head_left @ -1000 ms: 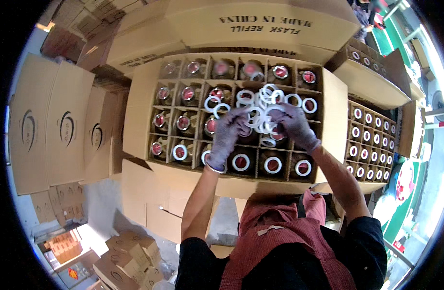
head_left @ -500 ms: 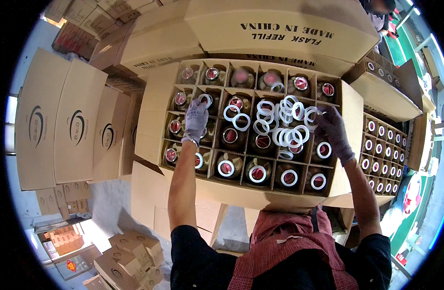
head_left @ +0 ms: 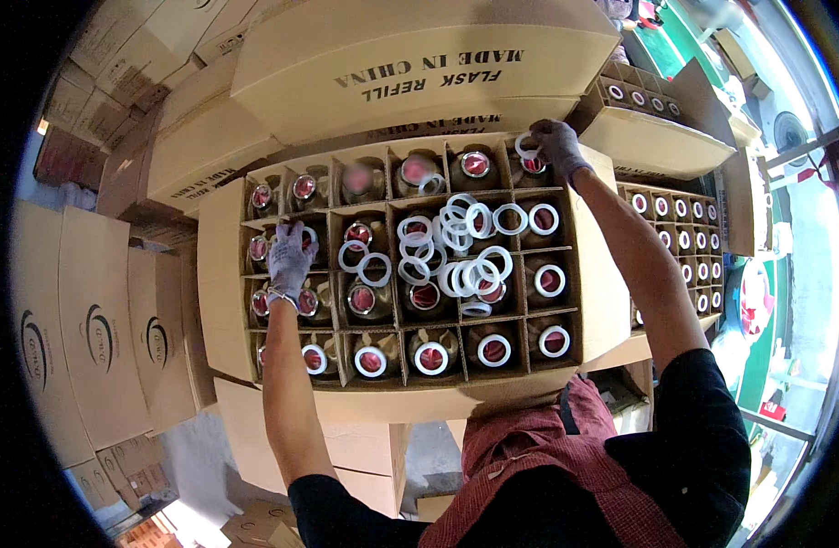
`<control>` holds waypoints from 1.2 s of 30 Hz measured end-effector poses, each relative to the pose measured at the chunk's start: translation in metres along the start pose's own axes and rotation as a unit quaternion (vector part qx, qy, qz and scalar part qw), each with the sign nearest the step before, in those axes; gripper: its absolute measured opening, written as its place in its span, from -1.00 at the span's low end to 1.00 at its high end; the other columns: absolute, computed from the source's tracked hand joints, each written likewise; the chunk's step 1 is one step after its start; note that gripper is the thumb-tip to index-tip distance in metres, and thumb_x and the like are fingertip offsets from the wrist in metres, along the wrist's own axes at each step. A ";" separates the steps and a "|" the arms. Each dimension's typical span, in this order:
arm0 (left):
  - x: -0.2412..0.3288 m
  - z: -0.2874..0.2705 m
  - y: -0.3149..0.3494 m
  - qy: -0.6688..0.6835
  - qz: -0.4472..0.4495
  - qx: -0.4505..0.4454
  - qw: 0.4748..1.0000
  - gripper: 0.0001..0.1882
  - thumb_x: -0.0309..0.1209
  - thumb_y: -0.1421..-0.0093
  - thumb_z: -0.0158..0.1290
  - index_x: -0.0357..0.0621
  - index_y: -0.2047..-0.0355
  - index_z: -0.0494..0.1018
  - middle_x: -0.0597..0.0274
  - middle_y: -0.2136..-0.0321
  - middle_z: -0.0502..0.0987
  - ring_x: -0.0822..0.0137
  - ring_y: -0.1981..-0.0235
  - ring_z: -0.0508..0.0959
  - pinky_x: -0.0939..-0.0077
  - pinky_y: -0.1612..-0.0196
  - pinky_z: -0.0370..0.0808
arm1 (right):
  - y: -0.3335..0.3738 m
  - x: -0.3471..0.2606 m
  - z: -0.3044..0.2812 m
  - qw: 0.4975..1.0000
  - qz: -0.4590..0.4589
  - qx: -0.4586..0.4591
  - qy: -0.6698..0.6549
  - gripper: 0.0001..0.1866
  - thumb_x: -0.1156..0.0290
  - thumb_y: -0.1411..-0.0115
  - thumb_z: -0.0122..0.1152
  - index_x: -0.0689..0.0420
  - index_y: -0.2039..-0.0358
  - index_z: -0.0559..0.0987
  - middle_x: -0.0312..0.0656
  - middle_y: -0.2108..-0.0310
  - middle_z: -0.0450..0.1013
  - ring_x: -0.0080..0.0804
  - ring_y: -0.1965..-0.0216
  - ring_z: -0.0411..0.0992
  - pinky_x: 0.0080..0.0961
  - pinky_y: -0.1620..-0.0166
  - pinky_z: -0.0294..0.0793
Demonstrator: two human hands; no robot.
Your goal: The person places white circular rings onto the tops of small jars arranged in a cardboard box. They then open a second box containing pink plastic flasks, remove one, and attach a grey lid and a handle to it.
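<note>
I see cartons (head_left: pixel 114 320) stacked left, flasks (head_left: pixel 430 357) filling a divided box (head_left: pixel 429 403) (right grip (head_left: pixel 555 147) pinching a white ring (head_left: pixel 521 147), left grip (head_left: pixel 290 258) I cannot tell).

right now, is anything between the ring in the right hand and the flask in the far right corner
Nothing visible is between the white ring in the right hand and that flask; the loose rings lie left of it, nearer the person.
</note>
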State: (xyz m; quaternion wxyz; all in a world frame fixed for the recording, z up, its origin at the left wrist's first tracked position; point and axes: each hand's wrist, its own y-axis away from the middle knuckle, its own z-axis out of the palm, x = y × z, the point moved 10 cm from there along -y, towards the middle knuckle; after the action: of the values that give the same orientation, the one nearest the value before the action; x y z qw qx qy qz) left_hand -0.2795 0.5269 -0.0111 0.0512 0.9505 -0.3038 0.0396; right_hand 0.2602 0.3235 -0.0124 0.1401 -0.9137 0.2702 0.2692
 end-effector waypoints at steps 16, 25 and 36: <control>0.173 -0.066 0.024 0.262 0.142 0.089 0.950 -0.68 -0.27 -0.27 0.00 -0.19 0.07 0.50 0.02 0.18 0.55 0.06 0.13 0.53 0.26 0.03 0.44 | 0.064 -0.081 0.015 0.986 -0.128 -0.084 0.064 -0.63 0.36 -0.11 0.23 0.13 0.06 0.48 0.09 0.04 0.38 0.13 0.01 0.38 -0.10 0.00 0.47; 0.236 0.027 -0.028 0.191 0.149 -0.089 0.966 -0.64 -0.11 -0.11 0.08 -0.21 0.44 0.50 -0.16 0.43 0.53 -0.14 0.30 0.55 0.05 0.19 0.47 | 0.064 -0.159 0.037 0.908 -0.217 -0.147 0.326 -0.68 0.32 -0.05 0.27 -0.07 0.13 0.54 -0.08 0.13 0.42 -0.10 0.17 0.47 -0.16 0.13 0.52; 0.185 -0.039 -0.018 0.395 0.055 -0.097 0.912 -0.74 -0.44 -0.17 0.03 -0.24 0.14 0.52 -0.09 0.36 0.59 0.10 0.34 0.61 0.28 0.19 0.50 | 0.070 -0.196 0.041 0.966 -0.233 -0.097 -0.051 -0.78 0.32 -0.11 0.19 0.07 0.22 0.52 -0.07 0.33 0.47 -0.06 0.24 0.49 -0.22 0.18 0.49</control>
State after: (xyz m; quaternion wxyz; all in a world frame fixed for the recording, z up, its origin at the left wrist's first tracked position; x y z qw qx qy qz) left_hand -0.1207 0.4403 0.0457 0.2562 0.8295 -0.3131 0.3849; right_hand 0.0646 0.3652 0.0576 0.1231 -0.9458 0.0145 0.3001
